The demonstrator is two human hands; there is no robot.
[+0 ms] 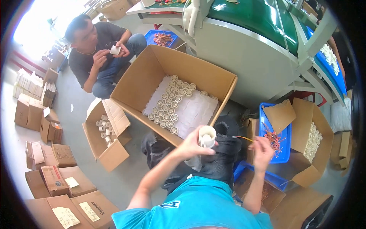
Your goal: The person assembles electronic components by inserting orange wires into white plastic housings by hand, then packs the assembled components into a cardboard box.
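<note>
My left hand [191,147] is closed around a white round plastic housing [207,142], its hollow end tilted up and a smaller round part showing inside. To the right, my right hand [263,152] pinches a short thin wire [244,138], yellow and red with a pale tip pointing toward the housing. Wire and housing are apart. Beyond my left hand stands a large open carton [131,82], where several rows of similar white round parts [167,101] stand on pale sheets [196,110].
A blue tray [285,152] of red wires and a carton [324,141] of small white pieces stand right. At left sits a small carton [97,143] of white parts. A co-worker [91,57] holds a white part. A green-belted conveyor [255,19] runs behind.
</note>
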